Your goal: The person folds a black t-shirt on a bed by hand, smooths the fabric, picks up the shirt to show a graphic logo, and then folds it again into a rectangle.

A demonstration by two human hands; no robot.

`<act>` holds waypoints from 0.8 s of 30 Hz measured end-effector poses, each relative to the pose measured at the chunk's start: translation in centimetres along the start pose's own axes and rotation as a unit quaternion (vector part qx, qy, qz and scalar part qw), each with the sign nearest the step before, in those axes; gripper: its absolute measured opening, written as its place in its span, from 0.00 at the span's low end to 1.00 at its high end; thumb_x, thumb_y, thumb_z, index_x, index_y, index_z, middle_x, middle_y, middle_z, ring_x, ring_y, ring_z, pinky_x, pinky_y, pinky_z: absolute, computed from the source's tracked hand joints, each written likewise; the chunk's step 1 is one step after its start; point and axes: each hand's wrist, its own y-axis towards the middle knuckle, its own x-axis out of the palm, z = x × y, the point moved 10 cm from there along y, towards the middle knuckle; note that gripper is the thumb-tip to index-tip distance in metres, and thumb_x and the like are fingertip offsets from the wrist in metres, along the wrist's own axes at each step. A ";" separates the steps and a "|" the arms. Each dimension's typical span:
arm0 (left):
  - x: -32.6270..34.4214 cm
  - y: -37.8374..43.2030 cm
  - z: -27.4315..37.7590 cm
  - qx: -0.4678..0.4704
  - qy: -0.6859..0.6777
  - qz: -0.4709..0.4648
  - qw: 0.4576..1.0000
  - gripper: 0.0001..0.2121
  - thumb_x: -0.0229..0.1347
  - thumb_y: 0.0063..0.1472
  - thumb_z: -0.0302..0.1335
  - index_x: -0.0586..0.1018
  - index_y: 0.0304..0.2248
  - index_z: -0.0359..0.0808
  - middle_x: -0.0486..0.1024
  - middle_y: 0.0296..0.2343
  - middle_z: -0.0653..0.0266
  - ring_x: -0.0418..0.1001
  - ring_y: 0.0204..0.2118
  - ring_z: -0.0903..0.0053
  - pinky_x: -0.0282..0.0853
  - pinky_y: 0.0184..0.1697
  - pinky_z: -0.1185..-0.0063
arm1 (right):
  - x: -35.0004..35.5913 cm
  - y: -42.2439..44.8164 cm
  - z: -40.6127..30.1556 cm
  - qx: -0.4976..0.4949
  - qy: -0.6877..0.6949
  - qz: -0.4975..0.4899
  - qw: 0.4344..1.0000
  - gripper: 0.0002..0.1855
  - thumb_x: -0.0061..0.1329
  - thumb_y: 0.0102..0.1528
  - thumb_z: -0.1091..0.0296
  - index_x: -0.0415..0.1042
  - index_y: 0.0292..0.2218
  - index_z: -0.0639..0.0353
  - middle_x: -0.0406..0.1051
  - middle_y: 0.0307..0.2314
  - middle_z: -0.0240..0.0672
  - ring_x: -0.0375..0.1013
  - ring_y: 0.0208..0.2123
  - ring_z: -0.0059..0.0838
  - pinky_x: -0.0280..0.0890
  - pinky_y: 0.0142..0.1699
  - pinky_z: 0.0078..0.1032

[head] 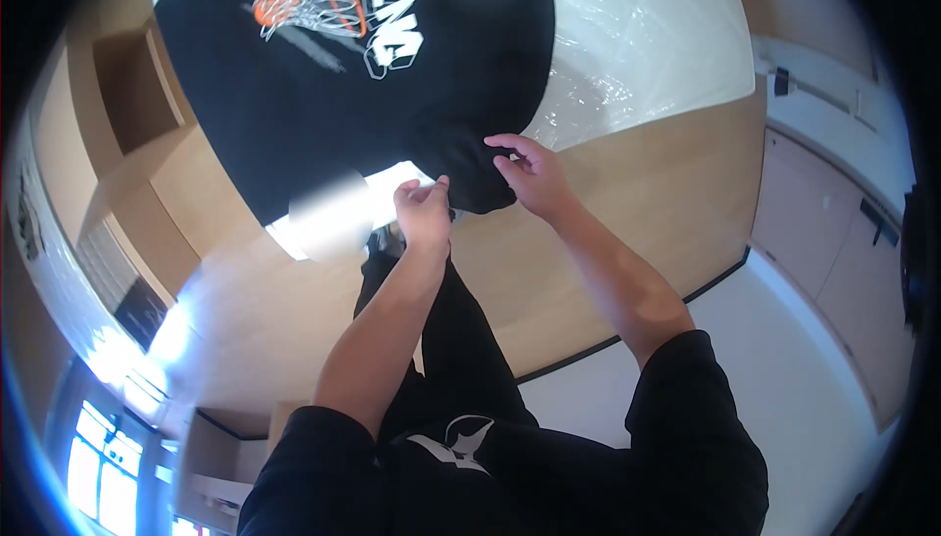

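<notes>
A black T-shirt lies spread out, with a basketball and hoop print and white lettering on it. At its near edge my left hand pinches the cloth between thumb and fingers, beside a bunched fold that looks like a sleeve. My right hand is at the other side of this fold, its thumb and forefinger apart. Its other fingers are curled and partly hidden. Under the shirt is a white mattress in clear, shiny plastic wrap.
The mattress rests on a wooden bed base, which has open shelf compartments to the left. Pale cabinet doors stand at the right, beyond the light floor. A bright window is at lower left. Strong glare washes out the near mattress edge.
</notes>
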 end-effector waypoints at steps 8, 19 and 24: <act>3.0 1.0 -1.8 -0.097 0.047 0.023 0.994 0.08 0.61 0.56 0.28 0.73 0.28 0.36 0.72 0.23 0.68 0.66 0.26 0.81 0.62 0.30 0.81 | -2.1 0.6 -4.0 -0.095 -0.027 -0.047 0.994 0.15 0.40 0.53 0.84 0.71 0.42 0.63 0.74 0.31 0.37 0.74 0.31 0.24 0.68 0.37 0.20; 2.7 -1.2 -0.4 -0.106 -0.142 0.004 0.984 0.05 0.56 0.54 0.22 0.73 0.23 0.38 0.68 0.19 0.74 0.61 0.21 0.85 0.57 0.24 0.83 | -3.4 1.0 -7.2 -0.332 -0.379 -0.044 0.863 0.14 0.55 0.44 0.75 0.74 0.37 0.55 0.69 0.35 0.37 0.69 0.39 0.41 0.65 0.43 0.35; 0.1 -2.1 4.0 -0.071 -0.180 -0.115 0.974 0.08 0.53 0.56 0.22 0.69 0.35 0.35 0.73 0.24 0.67 0.70 0.23 0.82 0.65 0.18 0.84 | -2.9 4.2 -11.7 -0.415 -0.240 -0.087 0.873 0.11 0.53 0.46 0.77 0.72 0.34 0.57 0.71 0.34 0.39 0.69 0.38 0.42 0.64 0.43 0.35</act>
